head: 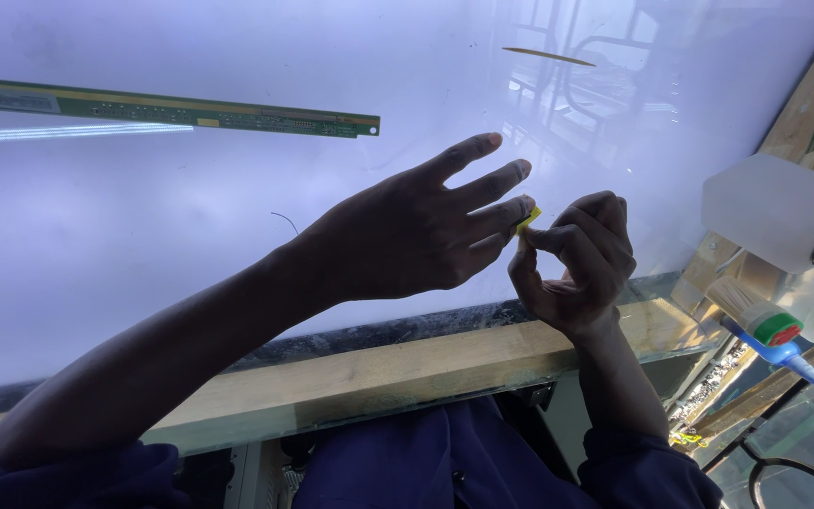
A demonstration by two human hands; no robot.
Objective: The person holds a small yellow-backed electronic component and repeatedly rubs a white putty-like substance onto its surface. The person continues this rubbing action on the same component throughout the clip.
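Over a glowing white backlit panel [143, 245], my two hands meet near the front edge. My left hand [416, 231] is spread, fingers apart, its lower fingertips touching a small yellow piece [529, 219]. My right hand [578, 264] is curled, pinching that yellow piece between thumb and forefinger. A long green circuit strip [171, 108] lies on the panel at the upper left. A thin yellowish sliver [548, 57] lies near the top.
A wooden frame [379, 372] borders the panel along the front and right side. At the right sit a translucent plastic bottle [784, 212], a brush with a blue handle [774, 335] and a green-and-red cap. A thin dark hair-like wire [286, 221] rests on the panel.
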